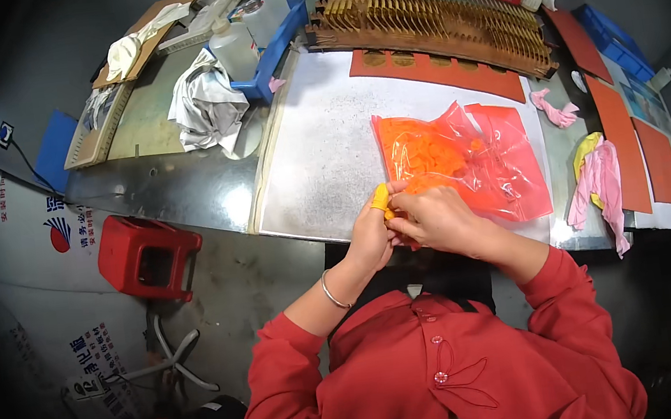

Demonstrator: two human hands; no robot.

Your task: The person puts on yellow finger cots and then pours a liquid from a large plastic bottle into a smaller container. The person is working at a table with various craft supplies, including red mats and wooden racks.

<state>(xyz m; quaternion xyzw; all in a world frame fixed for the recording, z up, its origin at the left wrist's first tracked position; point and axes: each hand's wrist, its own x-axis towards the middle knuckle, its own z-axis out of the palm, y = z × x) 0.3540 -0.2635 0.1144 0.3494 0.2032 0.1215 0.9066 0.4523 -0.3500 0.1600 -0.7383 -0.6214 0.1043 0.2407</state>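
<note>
My left hand (368,237) and my right hand (438,216) meet at the table's front edge. A yellow finger cot (380,196) covers a raised fingertip of my left hand, and a second small yellow piece shows just below it. The other left fingers are bent in and partly hidden behind my right hand. My right fingers are closed in a pinch against the yellow rubber. Right behind the hands lies a clear reddish plastic bag (503,159) holding many small orange pieces (427,152) that look like finger cots.
A wooden rack of thin gold-coloured plates (430,26) stands at the back beside orange-red sheets (453,76). To the left are a blue tray (283,40) with bottles, a crumpled white cloth (206,104) and a red stool (135,253). Pink and yellow gloves (597,180) lie right.
</note>
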